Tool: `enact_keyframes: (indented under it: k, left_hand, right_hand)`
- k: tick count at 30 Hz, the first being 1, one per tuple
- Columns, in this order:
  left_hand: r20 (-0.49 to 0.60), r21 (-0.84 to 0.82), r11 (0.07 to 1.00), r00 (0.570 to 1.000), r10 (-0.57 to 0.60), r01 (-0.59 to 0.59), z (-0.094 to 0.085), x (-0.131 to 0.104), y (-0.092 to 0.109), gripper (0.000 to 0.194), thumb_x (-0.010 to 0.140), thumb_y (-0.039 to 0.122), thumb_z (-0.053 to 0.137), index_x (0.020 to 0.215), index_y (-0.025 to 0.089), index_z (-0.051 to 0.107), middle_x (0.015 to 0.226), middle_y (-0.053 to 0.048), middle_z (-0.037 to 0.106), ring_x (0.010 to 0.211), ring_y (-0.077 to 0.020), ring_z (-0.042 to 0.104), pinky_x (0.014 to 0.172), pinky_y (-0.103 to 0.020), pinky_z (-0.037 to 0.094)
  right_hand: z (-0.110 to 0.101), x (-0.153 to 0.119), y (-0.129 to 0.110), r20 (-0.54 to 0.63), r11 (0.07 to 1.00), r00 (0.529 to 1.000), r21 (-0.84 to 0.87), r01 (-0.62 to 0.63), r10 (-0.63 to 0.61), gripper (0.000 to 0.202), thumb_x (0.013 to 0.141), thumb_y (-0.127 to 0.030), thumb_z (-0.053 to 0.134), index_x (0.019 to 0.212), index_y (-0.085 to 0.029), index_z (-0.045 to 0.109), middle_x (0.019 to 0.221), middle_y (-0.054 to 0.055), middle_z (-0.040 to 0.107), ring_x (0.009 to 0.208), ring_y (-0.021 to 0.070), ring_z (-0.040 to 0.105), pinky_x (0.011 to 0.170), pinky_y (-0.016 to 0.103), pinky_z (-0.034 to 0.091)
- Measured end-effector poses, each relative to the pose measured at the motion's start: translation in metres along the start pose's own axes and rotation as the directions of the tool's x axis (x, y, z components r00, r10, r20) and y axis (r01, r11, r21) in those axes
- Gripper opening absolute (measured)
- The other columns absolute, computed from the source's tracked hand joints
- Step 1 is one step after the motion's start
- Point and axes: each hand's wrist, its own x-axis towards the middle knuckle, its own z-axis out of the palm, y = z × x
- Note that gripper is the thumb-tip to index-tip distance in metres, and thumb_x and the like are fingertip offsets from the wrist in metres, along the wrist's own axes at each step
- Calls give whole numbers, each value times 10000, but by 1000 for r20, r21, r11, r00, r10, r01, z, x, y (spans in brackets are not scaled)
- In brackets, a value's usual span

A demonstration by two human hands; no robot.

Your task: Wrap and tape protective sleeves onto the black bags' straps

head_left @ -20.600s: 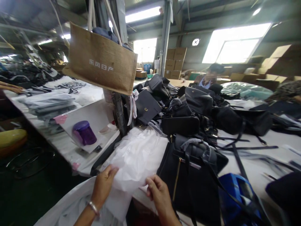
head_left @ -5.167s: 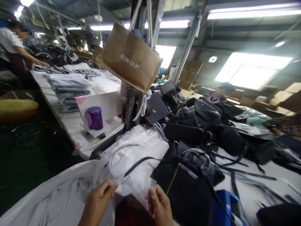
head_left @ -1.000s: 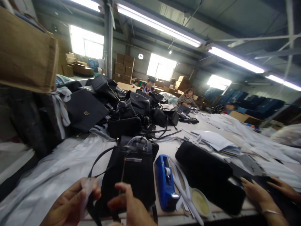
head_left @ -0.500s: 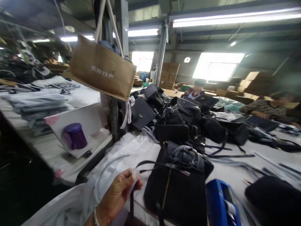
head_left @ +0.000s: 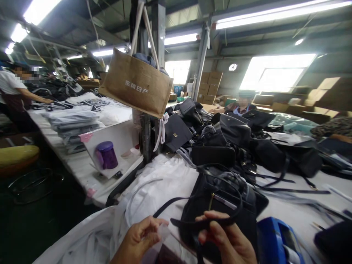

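Observation:
My left hand (head_left: 139, 238) pinches a small piece of translucent film (head_left: 164, 232) between thumb and fingers, low in the middle of the view. To its right, my right hand (head_left: 229, 238) is closed on a thin black strap (head_left: 184, 223), whose free end points toward my left hand. The strap loops up over a black bag (head_left: 192, 200) with a gold-coloured zip, which lies on the table beneath my right hand. Beside the bag stands a blue tape dispenser-like device (head_left: 275, 234).
Black bags (head_left: 233, 128) are heaped across the table. White wrapping material (head_left: 162, 176) lies to the left. A brown tote bag (head_left: 137, 82) hangs on a post, above a purple container (head_left: 106, 156). Other people (head_left: 12, 88) are at the tables further off.
My right hand has come into view with the strap in it. My left hand still pinches the film. The view has turned left, bringing in another person and a yellow stool.

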Motion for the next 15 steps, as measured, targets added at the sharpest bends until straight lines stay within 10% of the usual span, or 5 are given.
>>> enact_keyframes:
  k: [15]
  left_hand:
    - [105, 321, 941, 992, 75, -105, -8, -5, -5, 164, 898, 334, 583, 821, 200, 638, 1135, -47, 704, 1068, -213, 629, 946, -257, 435]
  right_hand:
    - [-3, 3, 6, 187, 994, 977, -63, -94, 104, 327, 810, -458, 699, 977, -177, 683, 857, 92, 722, 600, 152, 639, 613, 280, 523]
